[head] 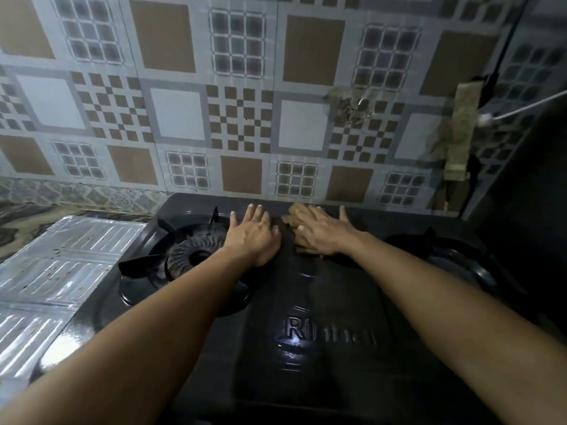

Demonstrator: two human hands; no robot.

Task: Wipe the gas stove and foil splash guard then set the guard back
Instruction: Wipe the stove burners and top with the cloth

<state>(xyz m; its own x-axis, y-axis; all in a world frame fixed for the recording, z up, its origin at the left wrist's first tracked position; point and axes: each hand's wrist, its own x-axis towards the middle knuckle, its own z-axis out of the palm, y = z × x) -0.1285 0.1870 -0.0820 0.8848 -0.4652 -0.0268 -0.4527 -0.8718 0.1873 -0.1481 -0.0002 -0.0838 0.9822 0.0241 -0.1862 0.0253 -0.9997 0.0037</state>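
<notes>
Patterned wall covering of grey, white and brown squares (239,96) fills the background, torn and peeling toward the right. Below it I see the black glossy 2-burner gas stove (322,305), its long axis running left to right under both arms. Lying flat on the counter to the left, touching the stove's left edge, is the ribbed silver foil splash guard (58,271), speckled with grime; it sits well to the left of both hands, so the left arm is the nearer one when it has to go back up. The round black cast left burner (196,256) shows beside my left wrist; the right burner is mostly in shadow.

My left hand (254,234) lies spread, palm down, bracing on the stove's centre strip near the back edge. My right hand (322,233) presses flat, fingers straight, on a crumpled tan cleaning cloth (296,217) just beside it.

I judge the stove wipe is under way, with the guard not yet reached.
</notes>
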